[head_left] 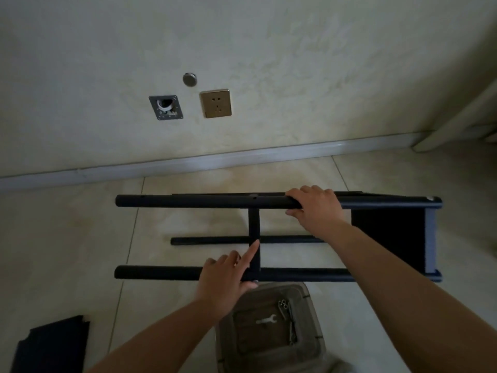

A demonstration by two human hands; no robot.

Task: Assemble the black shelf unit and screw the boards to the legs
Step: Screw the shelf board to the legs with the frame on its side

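Note:
The black shelf unit lies on its side on the tiled floor. Its far upper leg (201, 201) and near leg (156, 273) run left to right, with a third leg (215, 240) lower behind them. One board (387, 238) sits between the legs at the right end; a second board (254, 224) stands edge-on in the middle. My right hand (314, 208) grips the far upper leg. My left hand (228, 281) rests on the near leg beside the middle board, its index finger stretched along that board's edge.
A clear plastic box (269, 329) with a small spanner (266, 319) and several screws (285, 305) stands just below the near leg. A loose black board (51, 345) lies at the bottom left. The wall with a socket (216, 103) and skirting is close behind.

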